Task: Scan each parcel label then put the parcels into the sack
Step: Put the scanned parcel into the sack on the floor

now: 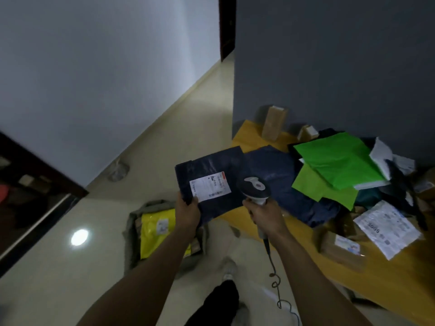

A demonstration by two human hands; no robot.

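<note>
While left hand (188,212) pinches parcel (219,165) edge, right hand (266,216) grips scanner (255,188).

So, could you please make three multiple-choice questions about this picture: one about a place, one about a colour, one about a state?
1. Where is the yellow parcel?
A: on a chair. B: inside the sack on the floor. C: on a shelf.

2. What colour is the parcel in the left hand?
A: dark blue. B: red. C: orange.

3. What is the right hand doing?
A: hanging empty. B: pressing a door. C: gripping the barcode scanner.

Answers:
1 B, the grey sack's rim surrounds it.
2 A, its wrap is dark blue and carries a white label.
3 C, the hand wraps the scanner's handle.
</note>
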